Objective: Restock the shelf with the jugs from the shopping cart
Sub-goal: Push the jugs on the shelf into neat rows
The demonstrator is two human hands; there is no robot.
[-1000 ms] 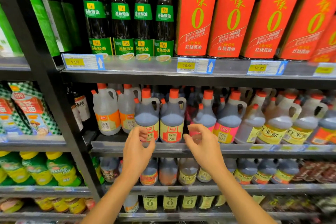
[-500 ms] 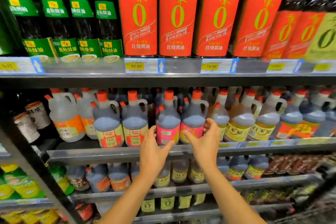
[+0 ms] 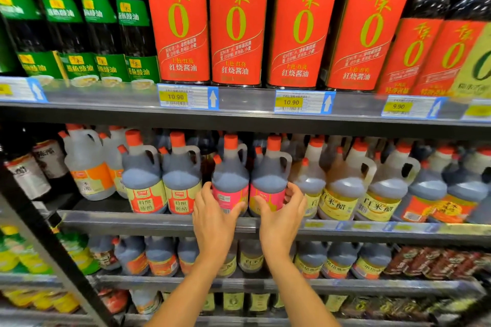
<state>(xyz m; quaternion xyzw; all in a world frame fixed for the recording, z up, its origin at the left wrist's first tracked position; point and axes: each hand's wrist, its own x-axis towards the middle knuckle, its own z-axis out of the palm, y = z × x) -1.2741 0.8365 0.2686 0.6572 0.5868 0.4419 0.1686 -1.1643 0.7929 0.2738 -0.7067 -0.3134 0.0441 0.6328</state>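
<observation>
Two dark-liquid jugs with pink labels and orange caps stand side by side at the front of the middle shelf (image 3: 159, 223). My left hand (image 3: 212, 218) holds the left pink-label jug (image 3: 230, 178) low down, fingers on its left side and thumb across the label. My right hand (image 3: 281, 216) grips the right pink-label jug (image 3: 269, 178), with the thumb on its front and the fingers curled round its right side. Both jugs are upright on the shelf. The shopping cart is out of view.
Red-and-yellow-label jugs (image 3: 162, 186) stand just left of the pair, yellow-label white vinegar jugs (image 3: 342, 194) just right. The upper shelf (image 3: 247, 103) holds tall red-label soy sauce bottles (image 3: 236, 32) overhead. More jugs (image 3: 159, 257) fill the lower shelf. A black upright (image 3: 39, 241) crosses the left.
The view has shifted right and closer to the shelf. Both hands moved forward from in front of the shelf edge onto the two pink-label jugs and closed round them.
</observation>
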